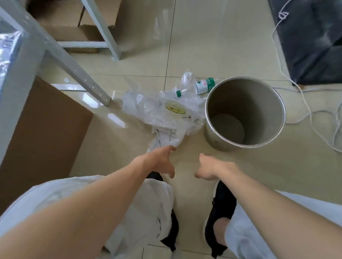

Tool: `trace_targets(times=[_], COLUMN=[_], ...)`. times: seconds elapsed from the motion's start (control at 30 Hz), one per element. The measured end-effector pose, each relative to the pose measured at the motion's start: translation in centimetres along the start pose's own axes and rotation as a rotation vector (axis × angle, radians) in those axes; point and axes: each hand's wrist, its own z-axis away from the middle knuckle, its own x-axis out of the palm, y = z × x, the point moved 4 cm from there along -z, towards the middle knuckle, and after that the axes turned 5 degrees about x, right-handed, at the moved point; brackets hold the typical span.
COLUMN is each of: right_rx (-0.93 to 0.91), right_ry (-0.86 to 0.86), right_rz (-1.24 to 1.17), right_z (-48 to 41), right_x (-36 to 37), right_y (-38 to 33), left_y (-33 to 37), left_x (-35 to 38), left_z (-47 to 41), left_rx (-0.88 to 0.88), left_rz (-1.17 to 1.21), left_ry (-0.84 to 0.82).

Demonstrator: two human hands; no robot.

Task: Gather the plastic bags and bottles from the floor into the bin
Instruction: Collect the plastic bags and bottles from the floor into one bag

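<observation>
Two open hands (161, 162), left touching bag (166, 117).

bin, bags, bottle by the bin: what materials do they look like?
Bin: likely brushed metal, with a dull grey sheen and thin rim.
Bags: thin translucent plastic film, crinkled, with print.
Bottle: clear plastic, glossy printed label in white, green and red.

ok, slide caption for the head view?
Left hand reaches the plastic bags beside the empty bin; right hand free.
</observation>
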Motion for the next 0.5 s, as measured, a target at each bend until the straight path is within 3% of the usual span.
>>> trace_targets(times=[0.23,0.5], right_rx=[-0.070,-0.180], right_ry=[0.133,0.242], right_rz=[-0.019,0.044], right_z=[4.0,1.6], right_x=[-3.6,-8.6], right_y=[-1.8,-7.2], left_y=[-0.7,-2.1], left_x=[-6.2,-11.3], left_z=[4.0,4.0], left_rx=[-0.030,-0.082], left_rz=[0.353,0.718], left_ry=[0.201,0.346])
